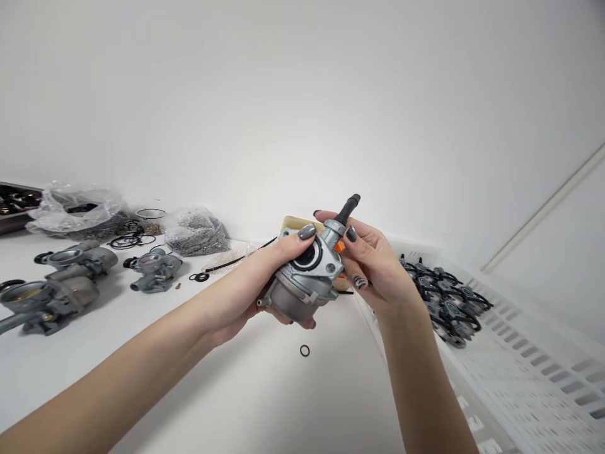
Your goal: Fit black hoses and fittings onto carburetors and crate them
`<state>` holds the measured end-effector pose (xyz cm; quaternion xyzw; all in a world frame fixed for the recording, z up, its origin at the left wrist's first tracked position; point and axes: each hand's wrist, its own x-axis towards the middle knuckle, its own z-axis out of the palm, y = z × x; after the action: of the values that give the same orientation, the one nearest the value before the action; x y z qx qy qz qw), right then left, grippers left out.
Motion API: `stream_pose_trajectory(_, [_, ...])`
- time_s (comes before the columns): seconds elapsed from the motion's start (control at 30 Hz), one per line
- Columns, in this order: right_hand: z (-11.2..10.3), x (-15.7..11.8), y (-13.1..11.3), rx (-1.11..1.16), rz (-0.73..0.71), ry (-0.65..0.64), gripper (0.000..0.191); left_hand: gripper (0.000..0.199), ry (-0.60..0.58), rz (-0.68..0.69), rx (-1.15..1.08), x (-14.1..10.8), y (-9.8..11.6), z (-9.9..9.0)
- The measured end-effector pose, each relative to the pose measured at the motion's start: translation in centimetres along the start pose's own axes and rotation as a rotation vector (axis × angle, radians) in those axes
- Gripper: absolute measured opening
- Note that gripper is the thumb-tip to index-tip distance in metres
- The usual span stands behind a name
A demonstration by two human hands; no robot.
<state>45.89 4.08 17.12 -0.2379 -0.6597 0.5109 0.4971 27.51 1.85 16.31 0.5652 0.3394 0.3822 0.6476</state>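
My left hand [250,284] grips the body of a die-cast aluminium carburetor [302,280] from below, with its thumb across the top. My right hand [373,265] holds the carburetor's upper end from the other side, its fingers near an orange part [337,255]. A short black rubber stub [347,210] sticks up and away from that end. The carburetor's round float bowl [288,301] faces down towards the bench. A small black O-ring [305,350] lies on the white bench [265,384] below my hands, touching neither.
Several assembled carburetors [51,299] stand on the bench at left, near loose black O-rings [127,241]. Behind them are plastic bags of small metal parts [196,233] and a dark tray [14,205]. A white slotted crate [520,359] holding several black-and-grey parts lies at right.
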Motion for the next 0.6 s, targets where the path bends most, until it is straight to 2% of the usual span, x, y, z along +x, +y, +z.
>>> stream_pose_trajectory(0.3, [0.34, 0.35, 0.22, -0.020, 0.029, 0.110, 0.032, 0.056, -0.007, 0.012, 0.056, 0.24, 0.01, 0.25])
stream_pose_trajectory(0.6, [0.14, 0.48, 0.50, -0.058, -0.007, 0.095, 0.032, 0.055, 0.078, 0.094, 0.155, 0.55, -0.30, 0.29])
